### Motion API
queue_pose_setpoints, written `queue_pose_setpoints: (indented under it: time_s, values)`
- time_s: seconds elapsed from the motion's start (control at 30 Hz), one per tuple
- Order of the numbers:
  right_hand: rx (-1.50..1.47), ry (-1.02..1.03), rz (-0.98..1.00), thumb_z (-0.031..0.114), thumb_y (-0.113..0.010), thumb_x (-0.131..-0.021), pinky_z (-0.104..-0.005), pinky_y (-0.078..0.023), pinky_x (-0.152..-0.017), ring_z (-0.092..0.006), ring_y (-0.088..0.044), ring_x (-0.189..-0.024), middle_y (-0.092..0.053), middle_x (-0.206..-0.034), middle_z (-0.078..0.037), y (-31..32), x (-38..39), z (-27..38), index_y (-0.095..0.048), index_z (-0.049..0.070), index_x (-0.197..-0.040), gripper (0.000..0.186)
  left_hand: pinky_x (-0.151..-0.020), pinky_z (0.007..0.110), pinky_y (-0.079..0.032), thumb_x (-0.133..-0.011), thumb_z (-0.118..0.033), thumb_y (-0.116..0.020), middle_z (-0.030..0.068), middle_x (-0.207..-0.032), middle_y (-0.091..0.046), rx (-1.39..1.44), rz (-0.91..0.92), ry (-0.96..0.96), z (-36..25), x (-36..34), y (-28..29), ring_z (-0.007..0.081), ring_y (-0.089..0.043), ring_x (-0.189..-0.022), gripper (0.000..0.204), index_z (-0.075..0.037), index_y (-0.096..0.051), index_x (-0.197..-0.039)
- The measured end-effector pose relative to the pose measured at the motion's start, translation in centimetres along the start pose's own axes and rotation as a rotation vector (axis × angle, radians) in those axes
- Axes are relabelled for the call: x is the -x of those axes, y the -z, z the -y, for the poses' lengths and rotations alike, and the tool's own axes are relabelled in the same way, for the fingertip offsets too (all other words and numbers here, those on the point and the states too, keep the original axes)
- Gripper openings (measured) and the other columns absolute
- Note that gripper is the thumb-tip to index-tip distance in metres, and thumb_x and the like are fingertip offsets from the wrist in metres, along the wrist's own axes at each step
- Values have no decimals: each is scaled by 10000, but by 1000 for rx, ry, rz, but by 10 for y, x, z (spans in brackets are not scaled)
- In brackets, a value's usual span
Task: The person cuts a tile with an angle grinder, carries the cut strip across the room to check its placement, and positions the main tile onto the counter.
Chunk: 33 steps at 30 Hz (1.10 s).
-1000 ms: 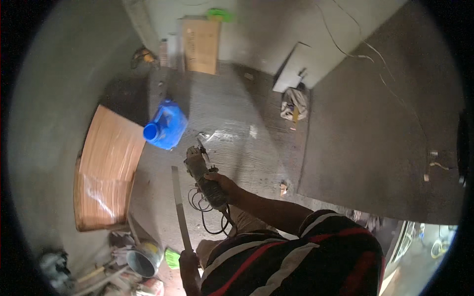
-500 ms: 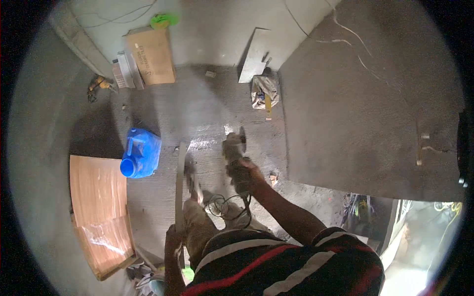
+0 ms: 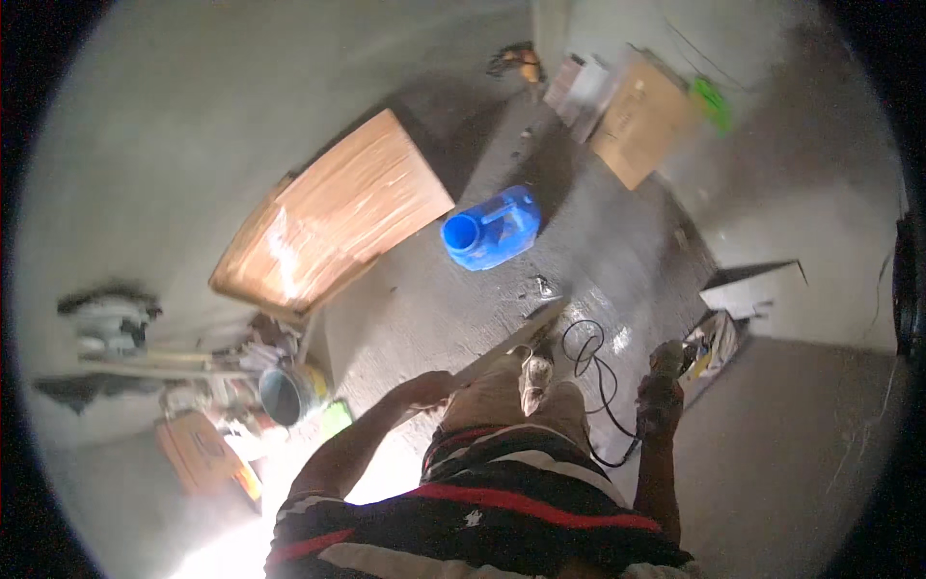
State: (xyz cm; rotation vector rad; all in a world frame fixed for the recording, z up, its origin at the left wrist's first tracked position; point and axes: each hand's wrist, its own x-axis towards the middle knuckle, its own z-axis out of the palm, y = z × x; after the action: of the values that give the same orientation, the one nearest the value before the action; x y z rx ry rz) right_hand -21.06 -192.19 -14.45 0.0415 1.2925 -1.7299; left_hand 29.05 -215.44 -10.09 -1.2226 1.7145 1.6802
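My left hand (image 3: 429,388) is closed round the near end of a long, flat strip (image 3: 511,344), which slants away across the floor in front of my legs. Of what the strip is made I cannot tell. In my right hand (image 3: 660,413), out to the right, is a dusty corded angle grinder (image 3: 666,361), its head pointing away from me. Its black cord (image 3: 600,374) loops beside my right leg. Beyond the strip stands a blue plastic jug (image 3: 516,234) with a cut-open top.
Plastic-wrapped wooden boards (image 3: 338,207) lie left of the jug. A cardboard box (image 3: 641,125) leans on the far wall. A pale panel (image 3: 762,289) and a dusty bag (image 3: 716,343) are near the grinder. A bucket (image 3: 282,396) stands among clutter at left.
My view and body have turned left. The grinder has swung out to my right side, and the strip now slants instead of pointing straight ahead. Both hands keep their holds.
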Motion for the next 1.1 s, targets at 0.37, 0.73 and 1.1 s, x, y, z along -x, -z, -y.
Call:
queue_pose_setpoints:
  time_s: [0.37, 0.73, 1.1]
  values:
    - [-271, -862, 450, 474, -590, -991, -333, -431, -403, -174, -535, -499, -605, -775, -16, -38, -52, -43, -653, 93, -1079, 396, -619, 372, -605, -977, -297, -724, 92, -937, -698, 1497, -305, 117, 128, 106, -145, 212, -677, -699, 385, -52, -596, -1246]
    - [34, -745, 329, 525, -567, -999, -321, -397, -346, -154, -492, -446, -585, -776, -39, -136, -24, -30, -617, 100, -1093, 438, -596, 333, -559, -994, -387, -698, 67, -900, -658, 1454, -384, 29, 150, 93, -86, 168, -629, -692, 469, -67, -613, -1327]
    - [37, -678, 386, 481, -574, -1029, -331, -518, -449, -188, -651, -649, -692, -998, -138, -151, -91, -3, -689, 23, -1150, 488, -593, 335, -559, -1015, -377, -645, 74, -885, -657, 1385, -610, 96, 155, 57, -34, 160, -639, -684, 398, -47, -639, -1237]
